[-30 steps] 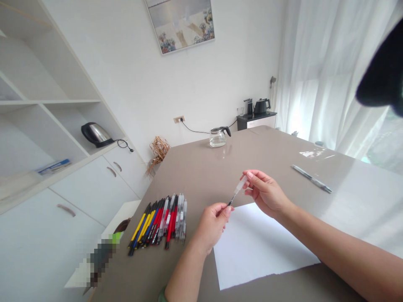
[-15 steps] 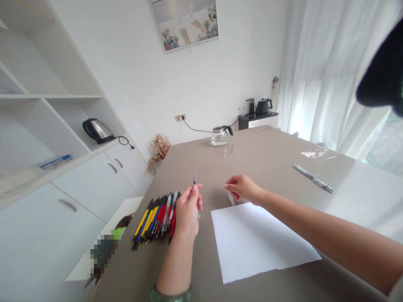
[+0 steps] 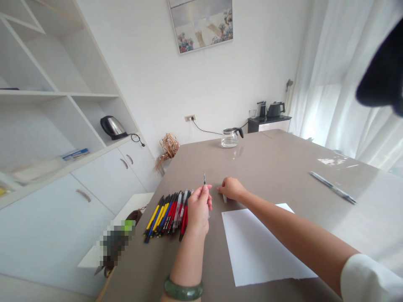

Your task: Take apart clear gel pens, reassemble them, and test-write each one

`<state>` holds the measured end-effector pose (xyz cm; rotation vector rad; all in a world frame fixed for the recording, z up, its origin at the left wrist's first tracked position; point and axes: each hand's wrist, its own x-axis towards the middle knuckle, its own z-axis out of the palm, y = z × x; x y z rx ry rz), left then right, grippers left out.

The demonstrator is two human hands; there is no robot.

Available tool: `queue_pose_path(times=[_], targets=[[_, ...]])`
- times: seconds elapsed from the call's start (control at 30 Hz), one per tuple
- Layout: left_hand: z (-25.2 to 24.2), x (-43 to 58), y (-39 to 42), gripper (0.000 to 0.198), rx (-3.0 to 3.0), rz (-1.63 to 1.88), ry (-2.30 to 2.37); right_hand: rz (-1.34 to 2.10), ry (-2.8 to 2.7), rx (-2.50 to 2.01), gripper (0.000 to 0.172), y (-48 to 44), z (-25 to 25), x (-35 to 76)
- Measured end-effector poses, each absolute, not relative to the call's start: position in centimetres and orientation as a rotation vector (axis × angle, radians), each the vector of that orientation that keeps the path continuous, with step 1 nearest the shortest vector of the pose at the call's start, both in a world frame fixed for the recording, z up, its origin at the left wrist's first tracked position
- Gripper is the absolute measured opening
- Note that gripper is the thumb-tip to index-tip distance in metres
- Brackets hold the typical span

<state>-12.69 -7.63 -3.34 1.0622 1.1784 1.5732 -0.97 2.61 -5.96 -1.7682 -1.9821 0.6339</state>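
Observation:
My left hand (image 3: 199, 206) is closed around a pen (image 3: 204, 179) held upright. Only its metal tip and dark neck stick out above the thumb; most of the rest is hidden in the palm. Just to the right, my right hand (image 3: 233, 188) is low over the table, its fingers bent around a small clear, whitish piece (image 3: 224, 199) whose kind I cannot make out. Left of my left hand lies a row of pens (image 3: 166, 213) in yellow, blue, red and clear. A white sheet of paper (image 3: 262, 251) rests under my right forearm.
A single clear pen (image 3: 333, 187) lies at the right of the brown table (image 3: 270, 163). Toward the back edge stands a glass pot (image 3: 229, 139) with clear liquid. White shelves (image 3: 94, 96) with an electric kettle (image 3: 113, 127) line the left side.
My right hand has moved left, closer to my left hand, with the clear piece still in its fingers. My left hand keeps its hold on the pen. The view has shifted slightly left.

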Motion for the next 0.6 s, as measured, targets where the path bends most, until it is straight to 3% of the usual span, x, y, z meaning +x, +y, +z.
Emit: queue_pose_path(times=[0.17,0.43,0.6], targets=[[-3.3,-12.6,-7.7,0.041,1.055,1.563,1.188,0.627,-1.992,-1.746,0.028,2.5,-5.7,-0.8],[-3.8,-12.7,-7.4,0.038,1.077,1.542,1.188,0.789,-1.871,-1.632,0.016,2.6,-5.7,0.3],[-3.9,-12.5,-7.5,0.038,1.114,1.493,1.195,0.942,-1.767,-1.440,0.024,1.2,-4.3,1.8]])
